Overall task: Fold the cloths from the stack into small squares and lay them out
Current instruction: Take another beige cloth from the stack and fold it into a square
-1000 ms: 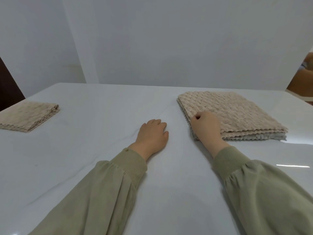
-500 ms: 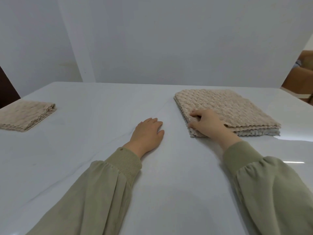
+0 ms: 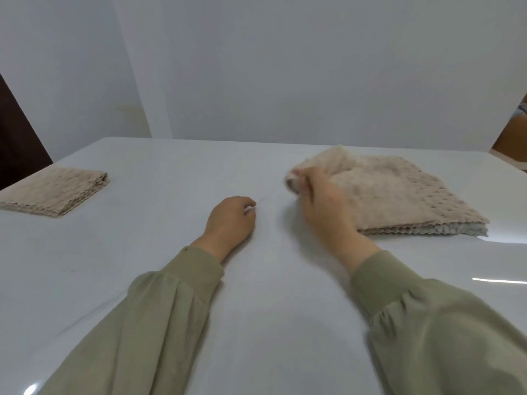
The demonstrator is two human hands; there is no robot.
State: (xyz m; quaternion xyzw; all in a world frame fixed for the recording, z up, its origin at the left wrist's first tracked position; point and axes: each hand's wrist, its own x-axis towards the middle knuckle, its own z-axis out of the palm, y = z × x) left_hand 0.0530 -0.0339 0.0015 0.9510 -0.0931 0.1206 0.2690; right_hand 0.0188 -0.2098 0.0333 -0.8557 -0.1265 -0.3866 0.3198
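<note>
The glossy white counter (image 3: 159, 280) carries a stack (image 3: 413, 220) of beige, bobbly square cloths on the right and one folded cloth (image 3: 54, 192) at the far left. The right hand (image 3: 322, 206) pinches the left corner of the top cloth (image 3: 336, 163), now raised off the stack where it lay flat half a second ago. The left hand (image 3: 231, 220) rests on the counter grasping nothing, its fingers now loosely curled rather than flat.

A glossy white surface (image 3: 271, 323) fills the lower view, faintly grey-veined, with a light glint at 4 o'clock. Behind it stands a plain white wall (image 3: 313, 67). A dark brown panel (image 3: 17, 143) shows at 9 o'clock and an orange-brown shape (image 3: 513, 138) at 3 o'clock.
</note>
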